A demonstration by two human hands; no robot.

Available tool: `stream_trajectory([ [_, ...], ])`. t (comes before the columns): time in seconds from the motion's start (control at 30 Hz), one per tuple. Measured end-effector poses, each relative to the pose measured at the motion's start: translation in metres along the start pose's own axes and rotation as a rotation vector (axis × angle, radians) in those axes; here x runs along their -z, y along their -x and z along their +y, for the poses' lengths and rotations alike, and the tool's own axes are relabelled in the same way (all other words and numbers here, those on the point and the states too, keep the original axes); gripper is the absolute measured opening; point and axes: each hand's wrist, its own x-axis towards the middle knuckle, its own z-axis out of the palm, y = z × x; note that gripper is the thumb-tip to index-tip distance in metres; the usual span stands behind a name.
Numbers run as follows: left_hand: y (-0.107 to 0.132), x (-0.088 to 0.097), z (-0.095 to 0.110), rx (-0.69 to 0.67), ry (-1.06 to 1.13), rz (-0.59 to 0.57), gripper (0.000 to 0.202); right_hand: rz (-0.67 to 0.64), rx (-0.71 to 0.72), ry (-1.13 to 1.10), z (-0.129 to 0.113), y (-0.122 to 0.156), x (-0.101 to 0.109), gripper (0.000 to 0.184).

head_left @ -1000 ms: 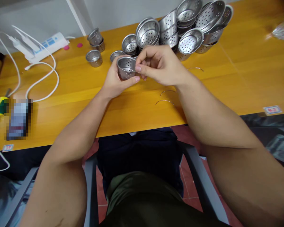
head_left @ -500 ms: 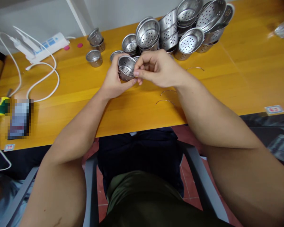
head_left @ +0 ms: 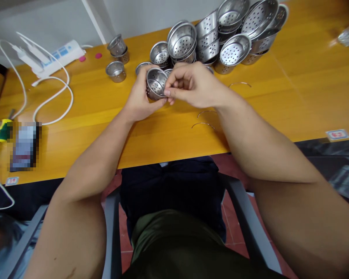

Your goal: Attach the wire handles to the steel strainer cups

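Note:
My left hand (head_left: pixel 139 95) is wrapped round a small perforated metal strainer basket (head_left: pixel 156 82), thumb low on its near side and fingers round its left. The basket tilts with its open mouth toward me, so holes in the bottom and wall show. At its right rim, my right hand (head_left: pixel 189 85) is closed in a pinch, thumb against forefinger. Whatever lies between those fingertips is hidden or too thin to make out. Thin curved wires, one of them a wire handle (head_left: pixel 203 124), lie on the table below and beside my right forearm.
Stacked strainer baskets (head_left: pixel 182 40) crowd the back, with larger ones (head_left: pixel 258 19) at right. A few small baskets (head_left: pixel 115 71) stand at left. A white power strip (head_left: pixel 61 56) with cables, a phone (head_left: pixel 23 147) and a yellow-green handled tool (head_left: pixel 3 130) occupy the table's left side.
The basket in my left hand has shifted very slightly to the right and turned a little. Both hands keep almost the same place and grip.

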Motion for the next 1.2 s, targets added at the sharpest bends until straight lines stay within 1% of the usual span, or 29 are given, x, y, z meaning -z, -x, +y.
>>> stream_trajectory([
  [0.07,0.001,0.001,0.002,-0.001,-0.017,-0.020,0.093,-0.035,0.004,0.007,0.001,0.001,0.004,0.050],
  [0.13,0.001,0.001,0.000,-0.032,-0.004,-0.052,0.094,-0.085,0.022,0.023,0.003,0.002,0.009,0.047],
  [0.27,0.001,0.002,-0.010,-0.101,0.067,-0.078,0.090,-0.170,0.060,0.089,0.006,0.003,0.020,0.034],
  [0.37,0.000,0.002,-0.018,-0.114,0.017,-0.100,0.094,-0.160,0.049,0.170,0.007,0.004,0.021,0.024],
  [0.43,-0.001,0.002,-0.019,-0.109,-0.015,-0.123,0.095,-0.139,0.041,0.199,0.009,0.003,0.020,0.020],
  [0.53,-0.003,0.003,-0.017,-0.092,-0.015,-0.118,0.091,-0.126,0.031,0.189,0.014,0.001,0.017,0.024],
  [0.63,-0.005,0.003,-0.012,-0.081,-0.028,-0.082,0.085,-0.110,0.031,0.168,0.016,-0.001,0.015,0.029],
  [0.73,-0.005,0.003,-0.007,-0.046,-0.050,-0.063,0.083,-0.051,0.056,0.173,0.011,0.000,0.009,0.031],
  [0.83,-0.003,0.002,-0.005,-0.007,-0.036,-0.053,0.084,-0.015,0.035,0.180,0.003,0.003,0.002,0.033],
  [0.9,0.000,0.001,-0.005,0.002,-0.011,-0.054,0.084,-0.017,0.009,0.174,-0.002,0.003,-0.002,0.034],
  [1.0,0.003,-0.001,-0.007,0.006,0.024,-0.065,0.083,-0.045,0.015,0.135,-0.003,0.003,-0.006,0.033],
  [1.2,0.003,-0.002,-0.018,-0.001,0.052,-0.044,0.083,-0.082,0.034,0.075,0.003,0.003,-0.003,0.033],
])
